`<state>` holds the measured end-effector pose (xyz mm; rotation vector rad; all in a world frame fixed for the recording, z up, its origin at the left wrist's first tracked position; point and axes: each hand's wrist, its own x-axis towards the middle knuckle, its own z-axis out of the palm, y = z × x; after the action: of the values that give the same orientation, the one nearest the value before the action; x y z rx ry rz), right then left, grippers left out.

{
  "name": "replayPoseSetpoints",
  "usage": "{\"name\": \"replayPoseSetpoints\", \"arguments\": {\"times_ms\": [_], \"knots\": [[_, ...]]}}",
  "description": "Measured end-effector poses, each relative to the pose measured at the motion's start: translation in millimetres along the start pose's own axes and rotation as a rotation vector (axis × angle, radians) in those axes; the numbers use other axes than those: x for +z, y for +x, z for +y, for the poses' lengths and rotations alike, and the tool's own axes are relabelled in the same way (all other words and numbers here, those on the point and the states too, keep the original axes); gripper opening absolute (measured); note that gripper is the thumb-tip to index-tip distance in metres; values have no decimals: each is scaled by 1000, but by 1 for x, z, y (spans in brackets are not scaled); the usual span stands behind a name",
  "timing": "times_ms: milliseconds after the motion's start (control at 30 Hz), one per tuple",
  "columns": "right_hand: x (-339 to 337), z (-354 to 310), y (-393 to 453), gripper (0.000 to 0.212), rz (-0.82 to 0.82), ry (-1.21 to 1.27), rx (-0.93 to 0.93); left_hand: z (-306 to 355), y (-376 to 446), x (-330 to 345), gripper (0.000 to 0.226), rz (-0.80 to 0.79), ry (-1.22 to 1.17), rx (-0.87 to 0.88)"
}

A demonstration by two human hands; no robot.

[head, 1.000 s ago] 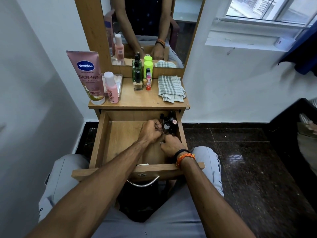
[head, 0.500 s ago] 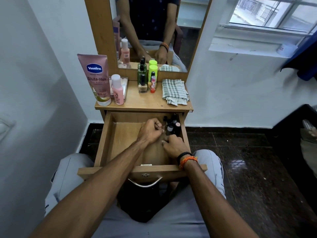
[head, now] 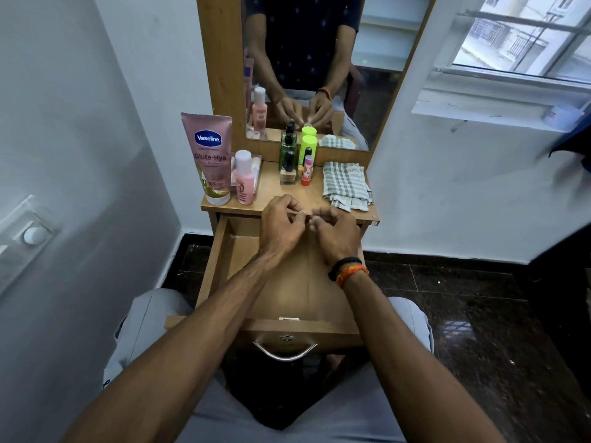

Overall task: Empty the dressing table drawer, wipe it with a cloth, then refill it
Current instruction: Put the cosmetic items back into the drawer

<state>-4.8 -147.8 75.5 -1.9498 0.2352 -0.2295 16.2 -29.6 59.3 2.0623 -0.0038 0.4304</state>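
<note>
The wooden drawer is pulled out over my lap, and the part of its floor that shows is bare. Both hands hover above its back edge, close together, at the front lip of the dressing table top. My left hand pinches a small pinkish item between thumb and fingers. My right hand has its fingers curled round something small that is mostly hidden. The drawer's back right corner is hidden behind my right hand. A folded checked cloth lies on the top at the right.
On the top stand a Vaseline tube, a pink bottle, a green bottle, a lime container, a nail polish and a lip balm. A mirror stands behind; walls close in on both sides.
Both hands have risen out of the drawer's back right corner up to the table top's front edge. The dark little bottles seen in that corner no longer show.
</note>
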Motion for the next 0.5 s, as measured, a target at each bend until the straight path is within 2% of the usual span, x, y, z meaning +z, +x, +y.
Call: {"name": "replayPoseSetpoints", "arguments": {"times_ms": [167,367,500], "knots": [[17,-21,42,20,103,-14,-32,4,21,2,16,72,0,-2],[30,-29,70,19,135,-174,-55,5,43,5,30,175,54,-76],[38,-27,80,21,171,-218,-61,6,55,5,32,167,73,-108]]}}
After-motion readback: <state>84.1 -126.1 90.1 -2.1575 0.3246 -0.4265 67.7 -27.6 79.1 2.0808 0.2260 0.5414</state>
